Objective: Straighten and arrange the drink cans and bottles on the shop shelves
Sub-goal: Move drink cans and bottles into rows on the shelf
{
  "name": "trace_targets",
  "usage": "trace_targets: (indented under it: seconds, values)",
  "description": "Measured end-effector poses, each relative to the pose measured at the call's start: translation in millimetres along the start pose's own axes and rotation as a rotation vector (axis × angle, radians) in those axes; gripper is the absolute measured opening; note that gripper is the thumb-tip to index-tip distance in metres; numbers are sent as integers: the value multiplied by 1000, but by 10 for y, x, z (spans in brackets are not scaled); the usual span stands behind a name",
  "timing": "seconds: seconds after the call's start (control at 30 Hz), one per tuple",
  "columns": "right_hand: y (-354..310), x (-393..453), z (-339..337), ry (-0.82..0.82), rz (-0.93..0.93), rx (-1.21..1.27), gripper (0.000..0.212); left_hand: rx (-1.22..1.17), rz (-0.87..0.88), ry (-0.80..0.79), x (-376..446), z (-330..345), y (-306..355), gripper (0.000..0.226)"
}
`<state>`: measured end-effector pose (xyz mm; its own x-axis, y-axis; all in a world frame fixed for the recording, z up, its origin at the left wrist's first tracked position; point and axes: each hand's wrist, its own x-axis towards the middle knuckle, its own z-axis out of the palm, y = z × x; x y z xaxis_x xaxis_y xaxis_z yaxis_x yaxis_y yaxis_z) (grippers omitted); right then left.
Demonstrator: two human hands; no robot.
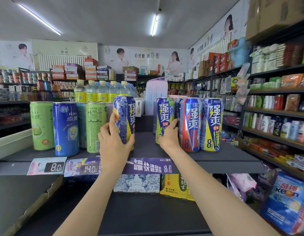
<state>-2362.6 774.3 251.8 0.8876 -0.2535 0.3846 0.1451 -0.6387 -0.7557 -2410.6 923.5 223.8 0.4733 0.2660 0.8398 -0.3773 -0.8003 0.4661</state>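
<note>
On the dark top shelf (144, 151) stand tall RIO cans. My left hand (113, 135) grips a blue-and-yellow can (124, 116), upright, near the shelf's middle. My right hand (170, 135) grips a blue-and-green can (163, 114) at the left end of a group that also holds a red-and-blue can (190, 123) and a blue-and-yellow can (211, 123). A gap lies between the two held cans. To the left stand a green can (42, 125), a blue can (66, 128) and another green can (95, 126). Water bottles with yellow labels (100, 91) stand behind.
Price tags (47, 166) and a purple strip (147, 166) line the shelf's front edge. Boxed drink packs (136, 183) sit on the shelf below. A pale carton (155, 94) stands behind the gap. Stocked shelves (275, 113) run along the right, with a blue detergent bag (284, 200) low down.
</note>
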Motion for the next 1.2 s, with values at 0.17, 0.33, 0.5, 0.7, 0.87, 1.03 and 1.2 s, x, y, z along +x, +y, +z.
trace_targets:
  seconds: [0.17, 0.33, 0.5, 0.7, 0.87, 1.03, 1.2]
  values:
    - [-37, -189, -182, -97, -46, -72, 77, -31, -31, -44, 1, -11, 25, 82]
    - [87, -471, -639, -108, -267, -67, 51, -49, -57, -72, 13, -59, 40, 82]
    - [362, -602, -1076, 341, -510, -83, 39, -193, -107, -181, 69, -103, 67, 90]
    - [551, -441, -1018, 344, -461, -141, 54, -159, -161, -360, 191, 20, 248, 100]
    - [532, -437, -863, 325, -428, -212, 67, -159, -92, -454, 113, 176, 536, 102]
    - [485, -459, -828, 300, -396, -350, 80, -74, -101, -464, 74, 293, 653, 105]
    - [419, -391, -788, 357, -337, -449, 93, -143, -169, -428, 48, 253, 638, 101]
